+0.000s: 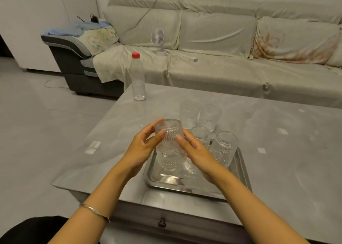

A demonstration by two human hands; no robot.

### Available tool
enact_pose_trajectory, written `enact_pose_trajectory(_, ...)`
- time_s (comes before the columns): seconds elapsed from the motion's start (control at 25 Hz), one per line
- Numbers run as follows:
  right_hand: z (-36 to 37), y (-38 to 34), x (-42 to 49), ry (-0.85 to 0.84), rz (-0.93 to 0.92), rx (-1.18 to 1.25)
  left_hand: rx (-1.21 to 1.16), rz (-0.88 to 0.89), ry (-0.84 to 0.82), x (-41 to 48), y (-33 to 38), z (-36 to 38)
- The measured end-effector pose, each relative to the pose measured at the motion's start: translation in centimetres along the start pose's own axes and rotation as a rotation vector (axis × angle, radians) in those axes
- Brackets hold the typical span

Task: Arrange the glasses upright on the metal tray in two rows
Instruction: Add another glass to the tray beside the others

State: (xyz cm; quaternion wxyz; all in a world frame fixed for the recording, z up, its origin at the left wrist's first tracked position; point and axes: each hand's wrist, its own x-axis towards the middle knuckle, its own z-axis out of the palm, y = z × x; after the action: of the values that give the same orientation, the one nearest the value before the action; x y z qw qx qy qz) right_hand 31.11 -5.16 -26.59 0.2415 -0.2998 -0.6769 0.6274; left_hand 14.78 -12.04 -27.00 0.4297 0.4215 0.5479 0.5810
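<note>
A clear ribbed glass (pixel 169 144) is held between my left hand (pixel 143 147) and my right hand (pixel 196 153), just above the front left of the metal tray (pixel 240 171). It stands roughly vertical; whether its mouth faces up or down I cannot tell. On the tray stand two more glasses: one in the middle (pixel 199 135), partly hidden by my right hand, and one on the right (pixel 224 148). Two further glasses (pixel 188 114) (pixel 210 117) stand side by side on the table just behind the tray.
A clear plastic bottle (pixel 137 77) with a red cap stands at the table's far left corner. Behind the grey table (pixel 277 132) is a covered sofa (pixel 222 46) with a small white fan (pixel 158 40). A drawer knob (pixel 162 222) sits below the front edge.
</note>
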Motion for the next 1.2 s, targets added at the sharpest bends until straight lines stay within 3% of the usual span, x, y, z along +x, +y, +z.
enact_pose_trajectory(0.2, 0.2, 0.8, 0.7, 0.023, 0.065, 0.055, -0.003, -0.024, -0.102, -0.6, -1.2, 0.6)
enact_pose_trajectory(0.56, 1.6, 3.4, 0.8, 0.008, 0.17, 0.124, -0.003, -0.05, -0.136, -1.3, -2.5, -0.3)
enact_pose_trajectory(0.84, 2.2, 3.9, 0.6, 0.077, 0.133, 0.089, 0.072, -0.078, -0.146, -1.3, -3.4, -1.2)
enact_pose_trajectory(1.2, 3.2, 5.7, 0.8, 0.114, 0.119, 0.078, -0.047, -0.149, -0.178, -1.1, -5.0, -1.9)
